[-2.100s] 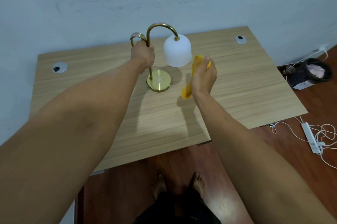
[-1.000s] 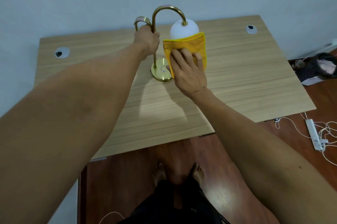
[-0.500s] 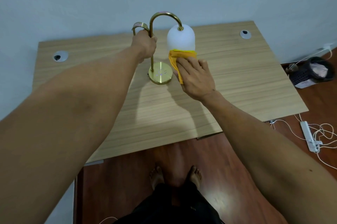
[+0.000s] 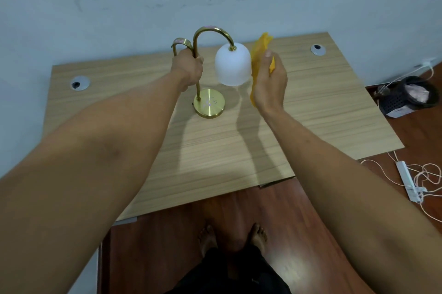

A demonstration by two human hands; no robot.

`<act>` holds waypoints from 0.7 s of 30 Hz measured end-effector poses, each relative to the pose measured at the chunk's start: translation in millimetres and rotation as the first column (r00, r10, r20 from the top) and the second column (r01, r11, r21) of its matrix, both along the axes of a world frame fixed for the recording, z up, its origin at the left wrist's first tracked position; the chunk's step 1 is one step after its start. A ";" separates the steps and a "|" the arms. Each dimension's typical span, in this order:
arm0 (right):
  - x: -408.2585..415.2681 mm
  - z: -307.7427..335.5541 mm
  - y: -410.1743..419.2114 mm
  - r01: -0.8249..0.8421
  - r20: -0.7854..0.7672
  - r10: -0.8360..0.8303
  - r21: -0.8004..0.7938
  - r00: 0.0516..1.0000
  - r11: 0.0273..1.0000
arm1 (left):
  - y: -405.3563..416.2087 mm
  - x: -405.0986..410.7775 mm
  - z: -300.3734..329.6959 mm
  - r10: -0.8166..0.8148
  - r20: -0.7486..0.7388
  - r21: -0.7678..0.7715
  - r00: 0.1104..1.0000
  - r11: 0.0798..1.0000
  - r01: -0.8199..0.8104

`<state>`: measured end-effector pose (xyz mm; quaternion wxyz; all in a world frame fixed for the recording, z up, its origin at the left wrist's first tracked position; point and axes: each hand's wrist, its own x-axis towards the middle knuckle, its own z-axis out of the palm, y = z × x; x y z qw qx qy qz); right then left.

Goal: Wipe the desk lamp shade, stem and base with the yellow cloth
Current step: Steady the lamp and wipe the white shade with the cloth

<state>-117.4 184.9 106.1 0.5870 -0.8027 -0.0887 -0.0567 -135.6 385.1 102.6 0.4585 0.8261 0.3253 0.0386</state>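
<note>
A desk lamp stands on the wooden desk (image 4: 311,112). It has a white dome shade (image 4: 232,66), a curved gold stem (image 4: 210,33) and a round gold base (image 4: 209,106). My left hand (image 4: 187,68) is closed around the stem, just below the bend. My right hand (image 4: 267,80) holds the yellow cloth (image 4: 260,48) upright against the right side of the shade. The cloth sticks up above my fingers and hangs down behind my palm.
Two round cable grommets sit in the desk, one at the left (image 4: 80,83) and one at the right (image 4: 318,49). On the floor at the right stand a dark basket (image 4: 406,97) and a white power strip (image 4: 409,182) with loose cables. My bare feet (image 4: 234,236) are below the desk's front edge.
My right hand has lifted the cloth from the shade's lower front up to its right side. The left hand keeps its hold on the stem.
</note>
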 end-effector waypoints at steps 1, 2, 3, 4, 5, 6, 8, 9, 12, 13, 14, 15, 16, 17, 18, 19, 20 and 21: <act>-8.3 -1.6 6.2 -0.055 0.068 0.054 0.002 0.996 0.998 | 0.3 0.2 0.0 -0.001 0.000 -0.001 1.000 1.000 0.001; -15.0 -4.5 12.7 -0.109 0.134 0.110 -0.013 0.985 0.994 | 0.0 -0.4 0.9 -0.001 0.004 -0.002 1.000 1.000 0.001; -19.4 -8.1 18.4 -0.150 0.176 0.153 -0.032 0.972 0.988 | 0.3 -0.6 1.3 -0.002 0.004 -0.006 1.000 1.000 0.002; -21.2 -11.1 23.2 -0.164 0.193 0.170 -0.051 0.966 0.985 | 0.2 -0.6 2.0 -0.005 0.002 -0.006 1.000 1.000 0.005; -21.0 -11.7 26.7 -0.154 0.187 0.163 -0.059 0.969 0.986 | 0.2 -0.6 2.6 -0.007 -0.002 -0.005 1.000 1.000 0.007; -18.5 -9.5 28.8 -0.134 0.164 0.141 -0.058 0.976 0.989 | 0.0 -0.3 3.4 -0.008 -0.005 -0.001 1.000 1.000 0.008; -8.8 0.4 32.8 -0.126 0.083 0.130 -0.053 0.988 0.991 | 0.3 0.6 3.8 -0.003 -0.010 -0.010 1.000 1.000 0.003; -1.5 6.4 34.9 -0.142 0.033 0.144 -0.061 0.989 0.988 | 0.3 1.1 3.6 -0.002 -0.011 -0.016 1.000 1.000 0.002; 22.0 17.4 40.2 -0.197 -0.150 0.189 -0.039 0.970 0.980 | -1.4 0.4 3.7 -0.002 -0.008 -0.001 1.000 1.000 0.002; 25.5 20.3 40.4 -0.215 -0.199 0.212 0.006 0.957 0.977 | -1.5 0.5 3.0 0.000 -0.007 0.002 1.000 1.000 0.000; 28.9 22.4 39.5 -0.225 -0.242 0.233 0.062 0.942 0.972 | -1.8 0.4 2.8 0.002 -0.006 0.006 1.000 1.000 -0.002; 32.5 23.6 38.3 -0.224 -0.285 0.244 0.101 0.927 0.969 | -1.6 0.6 2.2 0.007 -0.004 0.007 1.000 1.000 -0.007; 36.8 23.1 37.5 -0.202 -0.341 0.238 0.139 0.909 0.970 | -1.8 0.6 2.0 0.010 -0.004 0.009 1.000 1.000 -0.010; 41.5 21.9 37.0 -0.160 -0.407 0.215 0.166 0.888 0.973 | -1.9 0.6 1.9 0.012 -0.006 0.011 1.000 1.000 -0.012; 46.0 17.7 36.0 -0.097 -0.486 0.174 0.179 0.857 0.979 | -2.0 0.3 2.1 0.013 -0.007 0.014 1.000 1.000 -0.013; 46.7 14.3 33.7 -0.025 -0.562 0.133 0.197 0.816 0.980 | -1.9 0.1 2.0 0.016 -0.006 0.015 1.000 1.000 -0.016; 43.9 12.4 30.4 0.043 -0.611 0.103 0.219 0.785 0.975 | -1.9 0.0 2.2 0.020 -0.005 0.013 1.000 1.000 -0.020; 40.4 10.1 28.0 0.097 -0.611 0.086 0.261 0.787 0.960 | -1.7 0.1 2.1 0.023 -0.003 0.009 1.000 1.000 -0.023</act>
